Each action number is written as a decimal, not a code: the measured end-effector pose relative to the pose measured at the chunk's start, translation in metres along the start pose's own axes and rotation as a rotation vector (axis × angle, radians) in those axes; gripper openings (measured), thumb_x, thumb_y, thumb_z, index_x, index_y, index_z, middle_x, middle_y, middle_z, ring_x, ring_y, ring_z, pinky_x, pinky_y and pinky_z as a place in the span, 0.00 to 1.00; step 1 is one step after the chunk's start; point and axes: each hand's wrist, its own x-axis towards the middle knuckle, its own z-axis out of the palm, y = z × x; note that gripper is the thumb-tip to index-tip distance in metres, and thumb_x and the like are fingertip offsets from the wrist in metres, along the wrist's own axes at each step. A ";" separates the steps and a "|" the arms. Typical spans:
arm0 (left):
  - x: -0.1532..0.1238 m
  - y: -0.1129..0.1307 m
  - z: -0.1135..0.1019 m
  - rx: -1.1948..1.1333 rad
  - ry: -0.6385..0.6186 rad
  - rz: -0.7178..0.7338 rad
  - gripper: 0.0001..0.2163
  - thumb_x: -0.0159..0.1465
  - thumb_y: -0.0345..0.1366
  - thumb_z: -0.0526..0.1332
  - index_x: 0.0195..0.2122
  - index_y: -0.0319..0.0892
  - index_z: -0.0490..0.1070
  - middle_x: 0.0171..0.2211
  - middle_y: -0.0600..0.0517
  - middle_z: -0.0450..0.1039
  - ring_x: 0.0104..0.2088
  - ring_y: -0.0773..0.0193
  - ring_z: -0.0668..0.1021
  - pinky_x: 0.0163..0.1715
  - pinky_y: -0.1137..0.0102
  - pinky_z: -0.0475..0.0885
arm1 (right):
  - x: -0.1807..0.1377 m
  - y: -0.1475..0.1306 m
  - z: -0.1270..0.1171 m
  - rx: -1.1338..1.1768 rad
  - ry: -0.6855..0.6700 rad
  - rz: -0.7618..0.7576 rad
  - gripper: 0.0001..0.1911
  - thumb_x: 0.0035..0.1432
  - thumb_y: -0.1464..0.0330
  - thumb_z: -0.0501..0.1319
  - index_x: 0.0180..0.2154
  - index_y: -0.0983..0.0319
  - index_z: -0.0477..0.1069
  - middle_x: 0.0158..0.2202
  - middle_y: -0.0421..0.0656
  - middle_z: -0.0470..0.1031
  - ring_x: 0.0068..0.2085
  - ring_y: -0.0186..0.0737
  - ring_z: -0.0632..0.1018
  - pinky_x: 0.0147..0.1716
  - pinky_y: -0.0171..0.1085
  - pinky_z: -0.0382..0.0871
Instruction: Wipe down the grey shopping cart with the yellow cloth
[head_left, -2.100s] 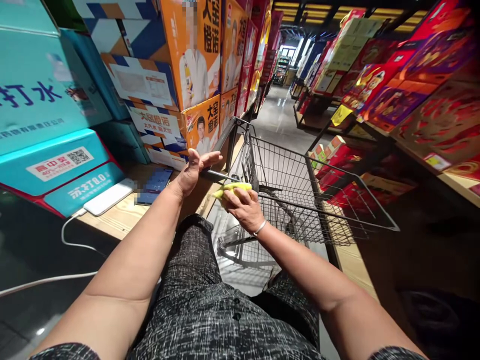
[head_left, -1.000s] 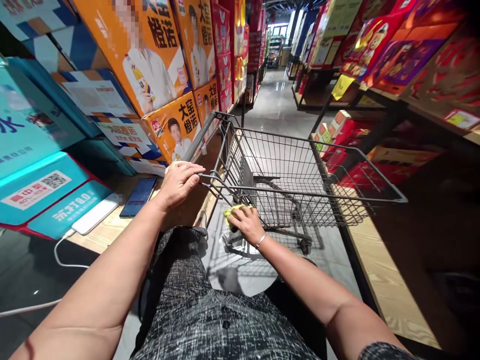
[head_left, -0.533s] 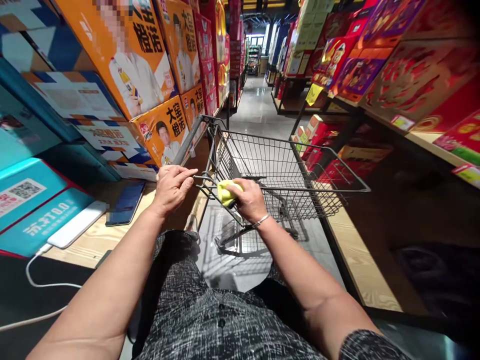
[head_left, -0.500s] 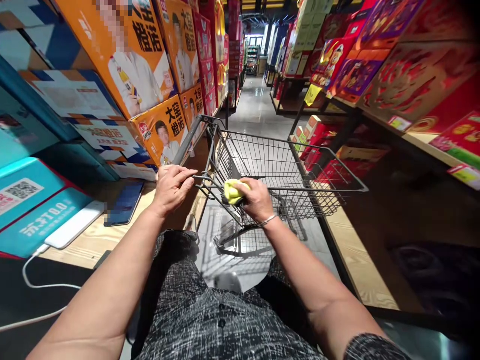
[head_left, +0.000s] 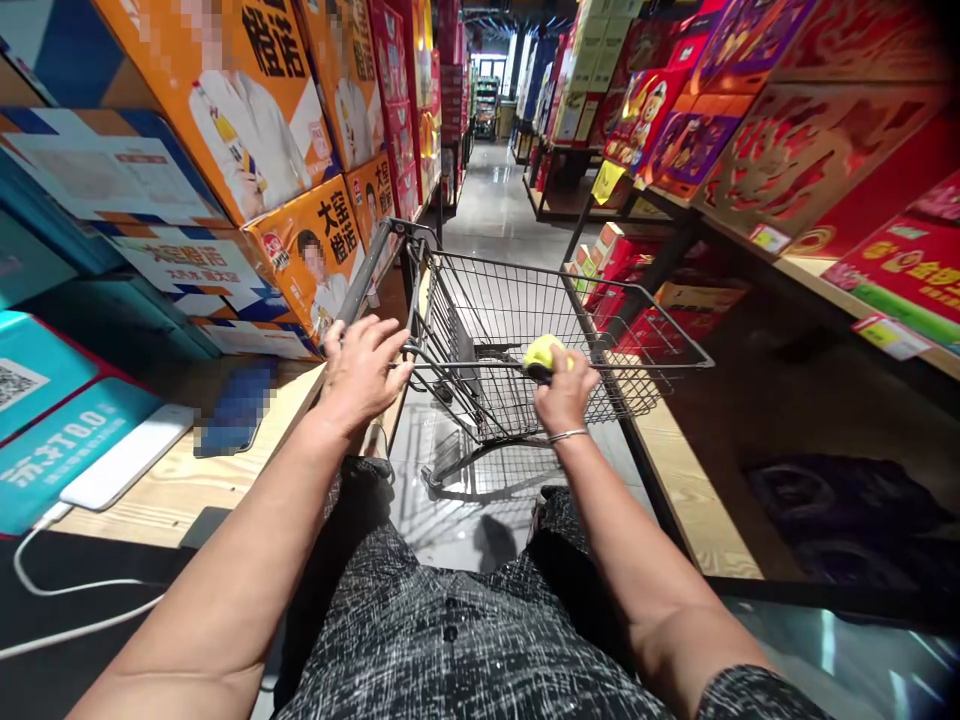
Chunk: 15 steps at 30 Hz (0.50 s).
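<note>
A dark wire shopping cart (head_left: 517, 300) stands sideways before me, with its handle (head_left: 367, 280) on the left. My right hand (head_left: 566, 395) is closed round a bright yellow cloth (head_left: 546, 352), which it presses over the cart's near top rail. Something dark shows under the cloth, too small to make out. At the handle end of the same rail lies my left hand (head_left: 366, 368). Its fingers are spread and touch the frame without wrapping round it.
Stacked orange drink cartons (head_left: 307, 250) rise on the left. A phone (head_left: 236, 405) and a white power bank (head_left: 127, 455) with a cable lie on the wooden shelf below. Red gift boxes (head_left: 847, 150) fill the right shelves. The aisle floor (head_left: 495, 190) runs ahead.
My right hand has slid the yellow cloth rightward along the cart's near rail. The left hand's fingers have loosened from a pinch on the rail and spread out.
</note>
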 end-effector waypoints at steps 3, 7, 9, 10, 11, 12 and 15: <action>0.006 0.005 0.008 -0.015 -0.046 0.019 0.17 0.68 0.43 0.59 0.57 0.53 0.74 0.54 0.47 0.77 0.55 0.45 0.74 0.63 0.44 0.51 | -0.016 -0.067 0.011 0.142 -0.109 -0.296 0.35 0.52 0.79 0.59 0.62 0.57 0.68 0.60 0.52 0.63 0.56 0.54 0.62 0.54 0.51 0.68; 0.009 -0.001 0.014 -0.043 -0.010 0.008 0.17 0.72 0.43 0.51 0.49 0.50 0.78 0.50 0.48 0.79 0.52 0.48 0.75 0.59 0.50 0.56 | -0.015 -0.117 0.027 0.175 -0.230 -0.622 0.31 0.62 0.75 0.61 0.62 0.44 0.68 0.65 0.42 0.64 0.63 0.50 0.60 0.62 0.50 0.62; 0.010 -0.006 0.015 -0.069 -0.004 0.013 0.19 0.73 0.44 0.48 0.47 0.49 0.79 0.47 0.48 0.80 0.51 0.49 0.75 0.57 0.51 0.56 | -0.019 -0.116 0.044 0.132 -0.240 -0.717 0.29 0.65 0.72 0.61 0.61 0.38 0.68 0.63 0.39 0.67 0.65 0.49 0.59 0.63 0.50 0.59; 0.010 -0.009 0.015 -0.083 0.000 0.012 0.19 0.73 0.46 0.48 0.46 0.49 0.79 0.46 0.48 0.80 0.50 0.49 0.74 0.57 0.51 0.56 | -0.023 -0.109 0.054 0.106 -0.256 -0.754 0.28 0.66 0.71 0.61 0.61 0.36 0.68 0.62 0.38 0.69 0.65 0.49 0.60 0.63 0.51 0.58; 0.010 -0.011 0.016 -0.096 0.005 0.004 0.19 0.73 0.47 0.48 0.45 0.50 0.79 0.45 0.49 0.80 0.50 0.49 0.74 0.58 0.51 0.55 | -0.030 -0.099 0.065 0.078 -0.281 -0.779 0.28 0.66 0.70 0.61 0.61 0.35 0.68 0.61 0.38 0.70 0.64 0.48 0.61 0.63 0.51 0.58; 0.011 -0.012 0.016 -0.108 0.010 -0.007 0.19 0.73 0.49 0.48 0.45 0.50 0.79 0.45 0.49 0.80 0.50 0.49 0.74 0.58 0.51 0.54 | -0.039 -0.086 0.074 0.044 -0.313 -0.792 0.27 0.66 0.69 0.62 0.61 0.35 0.68 0.61 0.38 0.71 0.63 0.47 0.63 0.63 0.51 0.59; 0.013 -0.017 0.019 -0.140 0.010 -0.040 0.19 0.72 0.51 0.50 0.43 0.51 0.79 0.44 0.49 0.80 0.49 0.49 0.74 0.59 0.50 0.52 | -0.069 -0.040 0.093 -0.055 -0.392 -0.765 0.22 0.67 0.69 0.61 0.58 0.41 0.73 0.58 0.40 0.74 0.58 0.44 0.68 0.58 0.49 0.63</action>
